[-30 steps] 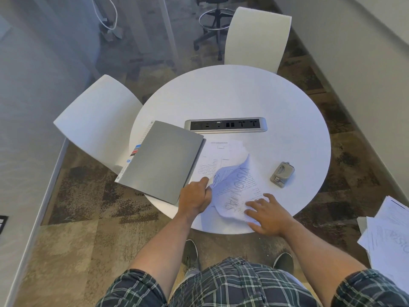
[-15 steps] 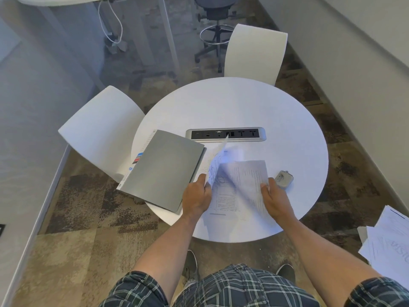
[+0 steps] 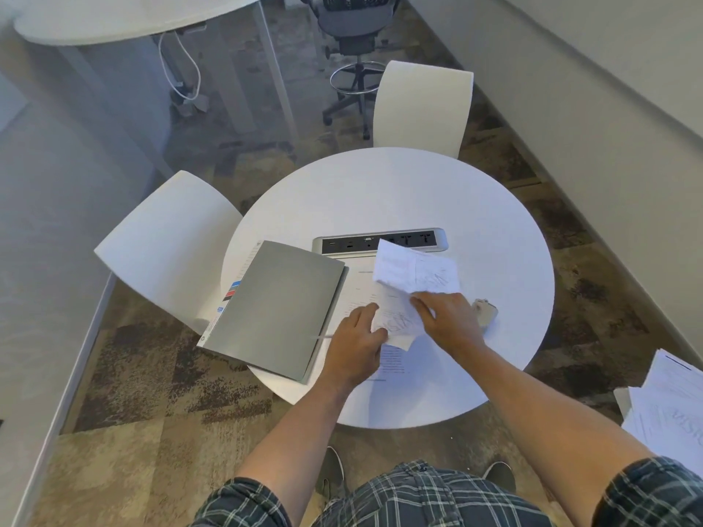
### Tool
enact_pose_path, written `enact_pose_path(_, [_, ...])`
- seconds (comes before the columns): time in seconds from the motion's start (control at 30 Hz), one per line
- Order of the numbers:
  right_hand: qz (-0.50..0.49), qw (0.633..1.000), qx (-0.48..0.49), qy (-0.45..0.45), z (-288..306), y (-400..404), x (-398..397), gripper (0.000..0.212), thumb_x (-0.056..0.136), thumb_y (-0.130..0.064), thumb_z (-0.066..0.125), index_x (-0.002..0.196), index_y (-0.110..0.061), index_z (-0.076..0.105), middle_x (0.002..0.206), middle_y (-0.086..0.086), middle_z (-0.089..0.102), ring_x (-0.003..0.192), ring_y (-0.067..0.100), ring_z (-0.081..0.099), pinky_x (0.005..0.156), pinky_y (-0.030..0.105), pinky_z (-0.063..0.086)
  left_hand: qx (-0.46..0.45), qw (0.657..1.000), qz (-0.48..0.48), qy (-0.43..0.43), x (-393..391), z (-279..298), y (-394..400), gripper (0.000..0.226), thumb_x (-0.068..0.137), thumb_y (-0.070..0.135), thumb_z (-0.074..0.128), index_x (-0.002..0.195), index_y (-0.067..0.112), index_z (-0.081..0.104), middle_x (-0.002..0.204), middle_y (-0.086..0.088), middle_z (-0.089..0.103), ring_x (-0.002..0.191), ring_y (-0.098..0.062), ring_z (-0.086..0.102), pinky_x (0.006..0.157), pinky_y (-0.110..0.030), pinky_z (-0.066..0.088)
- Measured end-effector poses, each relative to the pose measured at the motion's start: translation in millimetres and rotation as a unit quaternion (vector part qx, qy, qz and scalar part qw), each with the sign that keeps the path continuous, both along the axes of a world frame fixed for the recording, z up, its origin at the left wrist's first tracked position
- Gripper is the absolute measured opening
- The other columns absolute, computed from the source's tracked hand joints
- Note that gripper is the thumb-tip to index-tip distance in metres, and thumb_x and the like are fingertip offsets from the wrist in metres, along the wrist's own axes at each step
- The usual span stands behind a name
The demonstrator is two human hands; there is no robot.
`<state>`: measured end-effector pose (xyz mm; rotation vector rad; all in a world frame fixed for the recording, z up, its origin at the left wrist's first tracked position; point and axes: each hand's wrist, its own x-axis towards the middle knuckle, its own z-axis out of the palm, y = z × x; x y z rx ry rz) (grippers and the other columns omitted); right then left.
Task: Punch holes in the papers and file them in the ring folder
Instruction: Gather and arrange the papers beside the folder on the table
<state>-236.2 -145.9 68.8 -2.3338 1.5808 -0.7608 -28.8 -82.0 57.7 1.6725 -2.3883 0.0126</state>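
At the near edge of the round white bench (image 3: 494, 374), a crumpled sheet of paper (image 3: 414, 275) is held up by both hands, pinched by the left hand (image 3: 355, 346) at its lower corner and gripped by the right hand (image 3: 450, 321) with fingers curled over it, above more printed papers (image 3: 392, 361) lying flat. Just left of that, the grey ring folder (image 3: 277, 306) is laid shut, while the hole punch (image 3: 486, 311) is mostly hidden behind the right hand. Farther back, a power strip (image 3: 350, 243) is set into the bench.

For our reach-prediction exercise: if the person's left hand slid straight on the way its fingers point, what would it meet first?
The left hand points up and right across the table. It would likely meet the crumpled sheet held by the right hand first; the power strip lies beyond. Depth is uncertain.
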Motion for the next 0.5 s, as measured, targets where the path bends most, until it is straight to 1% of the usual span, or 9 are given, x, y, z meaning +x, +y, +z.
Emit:
enact_pose_path(0.07, [0.071, 0.997, 0.031, 0.020, -1.7, 1.8, 5.3, 0.017, 0.096, -0.028, 0.066, 0.098, -0.021, 0.080, 0.088, -0.001, 0.080, 0.073, 0.025, 0.073, 0.067, 0.033, 0.052, -0.038, 0.999, -0.006, -0.001, -1.1, 0.3, 0.1, 0.011, 0.077, 0.004, 0.071, 0.083, 0.013, 0.072, 0.136, -0.022, 0.056, 0.122, -0.040, 0.053, 0.087, -0.043, 0.051])
enact_pose_path(0.13, [0.129, 0.989, 0.061, 0.047, -5.7, 3.3, 7.8, 0.020, 0.098, -0.034, 0.063, 0.097, -0.026, 0.081, 0.087, -0.004, 0.079, 0.075, 0.021, 0.071, 0.067, 0.031, 0.050, -0.067, 0.998, -0.015, -0.008, -1.8, -2.7, 2.1, 0.018, 0.081, 0.005, 0.068, 0.089, 0.019, 0.074, 0.148, -0.017, 0.050, 0.133, -0.037, 0.046, 0.095, -0.043, 0.043])
enact_pose_path(0.2, [0.155, 0.981, 0.103, 0.061, -5.9, 6.3, 10.9, 0.022, 0.099, -0.038, 0.060, 0.104, -0.031, 0.080, 0.096, -0.008, 0.079, 0.083, 0.017, 0.071, 0.070, 0.028, 0.048, -0.085, 0.996, -0.016, -0.011, -1.6, -6.3, 4.6, 0.022, 0.084, 0.007, 0.063, 0.094, 0.023, 0.075, 0.154, -0.012, 0.046, 0.139, -0.033, 0.041, 0.101, -0.044, 0.039])
enact_pose_path(0.23, [0.154, 0.978, 0.128, 0.058, -6.1, 7.5, 11.8, 0.023, 0.100, -0.040, 0.059, 0.108, -0.033, 0.079, 0.102, -0.011, 0.079, 0.089, 0.014, 0.070, 0.072, 0.026, 0.047, -0.093, 0.995, -0.020, -0.009, -1.3, -8.4, 4.9, 0.022, 0.085, 0.007, 0.063, 0.093, 0.024, 0.075, 0.152, -0.010, 0.048, 0.139, -0.030, 0.043, 0.103, -0.044, 0.038])
enact_pose_path(0.27, [0.148, 0.974, 0.160, 0.055, -5.1, 8.5, 12.6, 0.024, 0.101, -0.042, 0.058, 0.110, -0.035, 0.078, 0.106, -0.012, 0.078, 0.093, 0.013, 0.069, 0.074, 0.025, 0.046, -0.096, 0.995, -0.024, -0.005, -1.1, -10.7, 4.9, 0.021, 0.084, 0.007, 0.065, 0.091, 0.024, 0.075, 0.147, -0.008, 0.054, 0.135, -0.029, 0.048, 0.103, -0.044, 0.036])
enact_pose_path(0.3, [0.143, 0.968, 0.200, 0.048, -3.8, 9.6, 12.8, 0.026, 0.101, -0.045, 0.055, 0.112, -0.037, 0.077, 0.108, -0.013, 0.077, 0.096, 0.011, 0.068, 0.078, 0.025, 0.047, -0.098, 0.995, -0.028, 0.002, -1.4, -12.0, 5.2, 0.021, 0.082, 0.006, 0.068, 0.090, 0.024, 0.075, 0.136, -0.006, 0.061, 0.127, -0.027, 0.055, 0.103, -0.043, 0.035])
enact_pose_path(0.37, [0.157, 0.948, 0.276, 0.028, -0.1, 11.8, 11.9, 0.032, 0.100, -0.055, 0.052, 0.119, -0.040, 0.072, 0.113, -0.015, 0.075, 0.101, 0.008, 0.065, 0.089, 0.032, 0.051, -0.099, 0.995, -0.023, 0.019, -2.1, -15.3, 5.0, 0.020, 0.079, 0.004, 0.074, 0.089, 0.021, 0.075, 0.109, -0.003, 0.069, 0.100, -0.023, 0.065, 0.098, -0.039, 0.035])
enact_pose_path(0.43, [0.182, 0.930, 0.320, 0.023, 4.9, 14.0, 9.5, 0.042, 0.094, -0.061, 0.057, 0.131, -0.042, 0.063, 0.124, -0.014, 0.070, 0.108, 0.009, 0.062, 0.096, 0.035, 0.049, -0.091, 0.995, -0.002, 0.031, -2.8, -16.1, 3.7, 0.016, 0.077, 0.006, 0.077, 0.085, 0.019, 0.072, 0.090, 0.000, 0.066, 0.078, -0.021, 0.064, 0.091, -0.036, 0.035])
enact_pose_path(0.5, [0.200, 0.924, 0.319, 0.064, 8.3, 16.3, 8.0, 0.058, 0.088, -0.060, 0.065, 0.142, -0.042, 0.052, 0.135, -0.013, 0.064, 0.116, 0.014, 0.059, 0.098, 0.033, 0.045, -0.082, 0.996, 0.015, 0.034, -2.8, -17.2, 1.2, 0.014, 0.077, 0.013, 0.081, 0.082, 0.019, 0.069, 0.084, 0.002, 0.063, 0.068, -0.020, 0.061, 0.085, -0.036, 0.035])
